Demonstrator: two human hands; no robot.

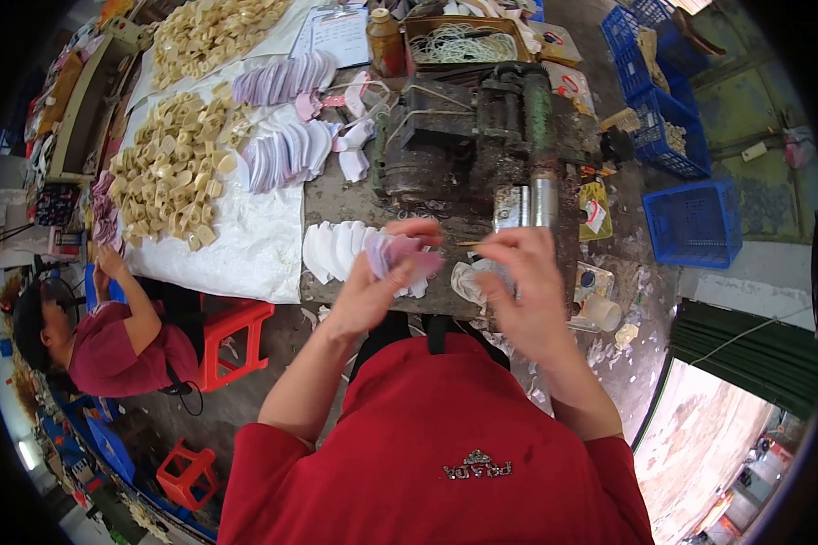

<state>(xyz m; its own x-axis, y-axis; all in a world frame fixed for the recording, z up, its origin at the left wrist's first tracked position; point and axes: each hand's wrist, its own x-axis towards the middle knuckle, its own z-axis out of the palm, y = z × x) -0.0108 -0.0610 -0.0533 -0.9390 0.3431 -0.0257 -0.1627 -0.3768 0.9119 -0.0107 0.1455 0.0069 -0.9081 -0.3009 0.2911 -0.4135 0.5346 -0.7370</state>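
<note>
My left hand (pixel 373 283) is closed around a curved lilac piece (pixel 395 252), thin and blurred by motion, just above the front edge of the workbench. To its right, my right hand (pixel 527 282) hovers with thumb and fingers apart. A thin brown stick (pixel 469 243) shows by its fingertips; whether they touch it I cannot tell. Beneath that hand lies a crumpled white cloth (pixel 468 283). A fanned row of curved white pieces (pixel 332 250) rests on the bench beside my left hand, which partly covers its right end.
A dark, greasy machine (pixel 436 136) with a metal cylinder (pixel 544 202) stands ahead. Beige heel-shaped blocks (pixel 168 173) and lilac stacks (pixel 286 150) cover the left side. A co-worker (pixel 109 336) sits at left by a red stool (pixel 236 345). Blue crates (pixel 695 222) stand right.
</note>
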